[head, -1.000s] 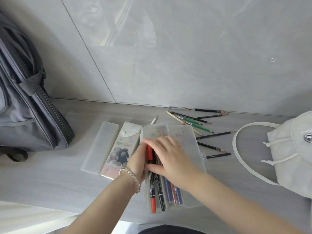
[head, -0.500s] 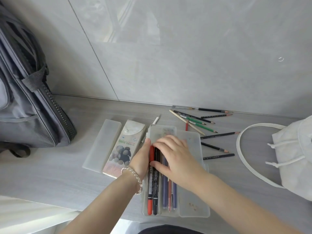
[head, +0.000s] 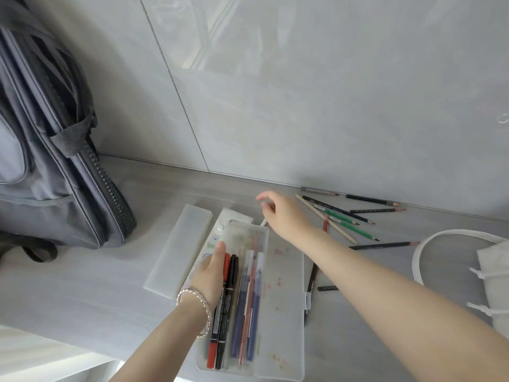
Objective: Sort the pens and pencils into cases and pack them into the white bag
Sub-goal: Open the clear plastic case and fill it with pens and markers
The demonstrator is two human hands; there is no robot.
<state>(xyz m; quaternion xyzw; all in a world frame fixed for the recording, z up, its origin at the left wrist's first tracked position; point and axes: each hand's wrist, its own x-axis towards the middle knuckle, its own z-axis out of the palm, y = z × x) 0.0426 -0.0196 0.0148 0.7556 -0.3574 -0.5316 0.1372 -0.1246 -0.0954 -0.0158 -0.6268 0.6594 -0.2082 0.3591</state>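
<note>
Sorting pens (head: 249,299) into the open clear case (head: 283,312), near centre. Reaching far with the right hand (head: 281,213) toward a white pen (head: 264,222) just beyond the case — fingers loose, parted, holding nothing. Steadying the case with the left hand (head: 210,271), fingers flat. Next, probably pinching that pen. Pencils (head: 341,219) loose far right — white bag (head: 495,271) at right edge.

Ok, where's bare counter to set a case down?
Widest bare counter lies in front of the grey backpack, left of the frosted case. A narrower strip runs along the wall from backpack to right hand. Crowded: loose pencils between that hand and the white bag.
</note>
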